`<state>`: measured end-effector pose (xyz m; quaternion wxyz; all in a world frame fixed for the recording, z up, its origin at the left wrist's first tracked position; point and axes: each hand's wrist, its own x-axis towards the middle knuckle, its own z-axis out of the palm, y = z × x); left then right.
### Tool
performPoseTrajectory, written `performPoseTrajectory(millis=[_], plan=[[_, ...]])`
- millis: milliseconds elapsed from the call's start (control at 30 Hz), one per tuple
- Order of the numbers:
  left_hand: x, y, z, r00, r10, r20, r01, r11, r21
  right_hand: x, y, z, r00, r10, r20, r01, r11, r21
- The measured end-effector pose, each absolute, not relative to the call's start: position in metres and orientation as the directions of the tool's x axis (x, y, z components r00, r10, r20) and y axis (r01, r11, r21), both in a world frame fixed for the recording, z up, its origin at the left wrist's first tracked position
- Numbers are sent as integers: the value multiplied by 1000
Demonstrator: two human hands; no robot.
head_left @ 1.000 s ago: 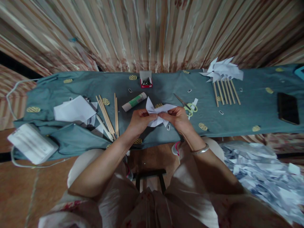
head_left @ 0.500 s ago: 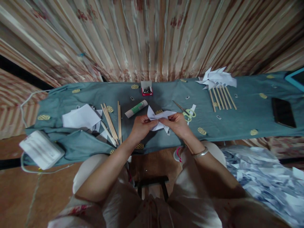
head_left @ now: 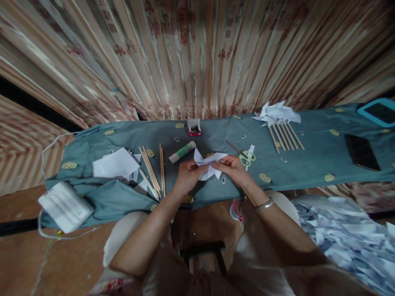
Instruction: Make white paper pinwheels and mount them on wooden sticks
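Mid-frame, my left hand (head_left: 189, 176) and right hand (head_left: 233, 168) pinch the paper pinwheel (head_left: 212, 174) from both sides, likely to hold it folded.

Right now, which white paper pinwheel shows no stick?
The pinwheel held between the left hand and right hand; the others, bunched at right, have wooden sticks.

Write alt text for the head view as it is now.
A bare left hand and right hand hold a folded white paper piece over a teal patterned tablecloth. Nearby lie a green-and-white tube, green-handled metal scissors and an open red box; white paper pinwheels on wooden sticks lie to the right.
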<state>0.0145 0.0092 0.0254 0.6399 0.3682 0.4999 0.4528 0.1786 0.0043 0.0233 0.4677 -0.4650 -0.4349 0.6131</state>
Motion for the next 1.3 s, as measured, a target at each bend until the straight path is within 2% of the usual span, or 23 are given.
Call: performPoseTrajectory(millis=[133,233,433,567,667,767,833,900,1000,1100,1200,1300], plan=[[9,12,28,27,951,-309,-265,305,915,186,11,23,-73,987,-145,-231,-158,-960],[2,15,34,-24,958,-286,-334,262,905,188,16,19,-10,983,-184,-272,-180,-945],[-17,30,47,-146,961,-236,-412,158,898,176,18,10,55,984,-172,-224,-155,-962],[-30,41,53,-268,946,-182,-452,44,891,168,29,1,107,991,-85,-89,-76,-993],[-38,47,60,-312,939,-141,-496,-34,868,166,49,1,168,982,87,190,54,-980],[-42,47,68,-303,946,-118,-537,-67,841,162,80,10,73,950,305,564,212,-798],[-44,47,70,-295,948,-118,-553,-68,830,155,104,18,-34,942,334,745,247,-619],[-46,47,70,-297,946,-126,-559,-65,826,146,127,26,-146,937,316,842,286,-458],[-49,49,67,-335,934,-122,-550,-89,830,133,151,34,-258,939,226,911,314,-267],[-52,51,66,-365,922,-125,-553,-107,827,126,164,37,-298,944,138,939,316,-136],[-54,52,66,-354,924,-144,-572,-92,815,123,168,37,-313,945,91,946,319,-63],[-54,52,66,-349,926,-146,-580,-91,809,121,170,34,-322,944,74,944,326,-48]])
